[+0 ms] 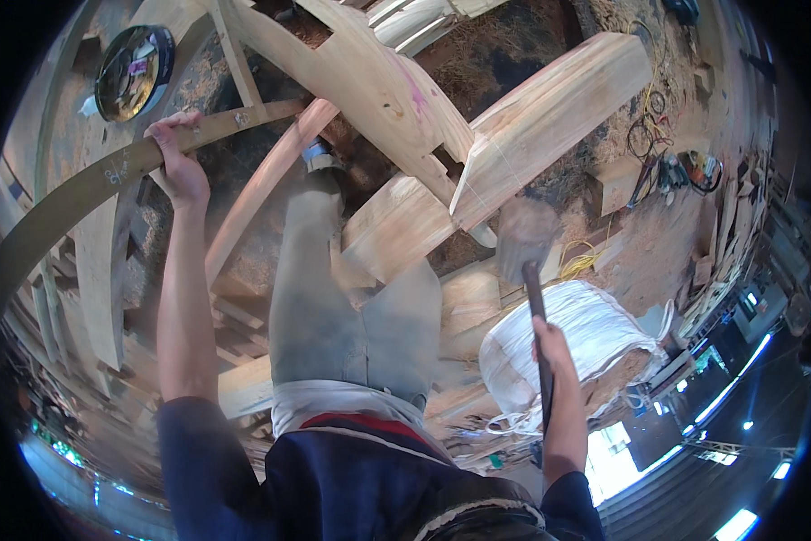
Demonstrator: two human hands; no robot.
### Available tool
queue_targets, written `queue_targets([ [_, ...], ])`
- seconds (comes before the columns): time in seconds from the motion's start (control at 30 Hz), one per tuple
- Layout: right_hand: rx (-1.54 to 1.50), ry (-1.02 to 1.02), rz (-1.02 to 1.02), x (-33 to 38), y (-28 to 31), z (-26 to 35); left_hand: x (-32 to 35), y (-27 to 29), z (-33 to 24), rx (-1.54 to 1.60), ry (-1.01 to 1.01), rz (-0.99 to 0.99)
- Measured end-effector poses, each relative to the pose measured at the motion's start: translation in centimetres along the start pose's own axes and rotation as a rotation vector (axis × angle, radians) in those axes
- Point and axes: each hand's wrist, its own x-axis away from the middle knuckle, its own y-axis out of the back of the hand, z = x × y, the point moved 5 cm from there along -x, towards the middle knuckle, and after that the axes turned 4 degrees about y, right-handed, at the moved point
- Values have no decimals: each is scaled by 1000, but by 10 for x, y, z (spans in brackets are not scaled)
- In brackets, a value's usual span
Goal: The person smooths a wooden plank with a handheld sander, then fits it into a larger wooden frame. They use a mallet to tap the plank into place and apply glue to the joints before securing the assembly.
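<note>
My left hand [182, 169] is closed around a long curved wooden strip [67, 200] with chalk marks, its right end reaching a reddish curved wooden piece [270, 176]. On the right, my right hand [552, 347] grips the dark handle of a mallet [525, 236]. The mallet's thick head is smeared by motion and hangs just right of the timbers. Ahead of my legs, a broad shaped plank [378, 95] with a purple stain meets a thick squared beam [558, 117] at a notched joint. A shorter timber section [396, 225] lies on the near side of that joint.
A round tin [135, 77] of small items stands at the far left. Behind the mallet sits a white bulk sack [572, 329], with yellow cord [584, 260] beside it. Hand tools and cables [680, 171] lie at the right. Wood shavings and offcuts cover the ground.
</note>
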Motion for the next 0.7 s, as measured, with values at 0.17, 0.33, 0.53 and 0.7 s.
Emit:
queue_targets([
  [0.17, 4, -58, 78, -33, -59, -141, -3, -2, 0, -25, 23, 0],
  [0.33, 342, -174, 21, -51, -118, -252, -5, -1, -2, -22, 69, -11],
  [0.53, 517, -78, 63, -51, -219, -216, -8, 1, -3, -6, 45, 36],
  [0.7, 483, 10, 191, -38, -277, -144, -10, 5, -4, -102, 1, 15],
])
